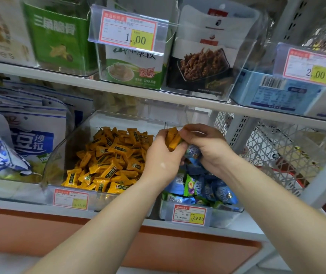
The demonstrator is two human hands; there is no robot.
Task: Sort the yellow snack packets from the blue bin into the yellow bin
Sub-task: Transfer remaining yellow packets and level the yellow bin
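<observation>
The L hand (162,155) and R hand (203,147) are met above the divide between two clear bins on the lower shelf (29,206), toward the bins' far end. A bunch of yellow packets (173,138) is clasped in the L hand, w/ fingers curled round it from the left. The bunch's right edge is pinched by the curled fingertips of the R hand. A blue packet (193,153) is seen just under the R palm, touching it; whether it is gripped too cannot be told.

The yellow bin (59,155) is set left of the hands and is filled w/ a loose yellow heap (110,161) of the same packets, piled higher at the far side. The blue bin (223,216) is set just beside it on the right, under the R forearm. It is filled w/ blue wrappers (221,192), and a green-purple packet (190,185) is mixed in near the front. A red-and-yellow price tag is clipped to the near wall of each bin: left tag (70,199), right tag (188,215).

Blue-and-white bags (29,139) are stacked further left. A white wire basket (276,155) is seen at far right. On the upper shelf (158,95), boxed snacks (134,62) are held in clear trays.
</observation>
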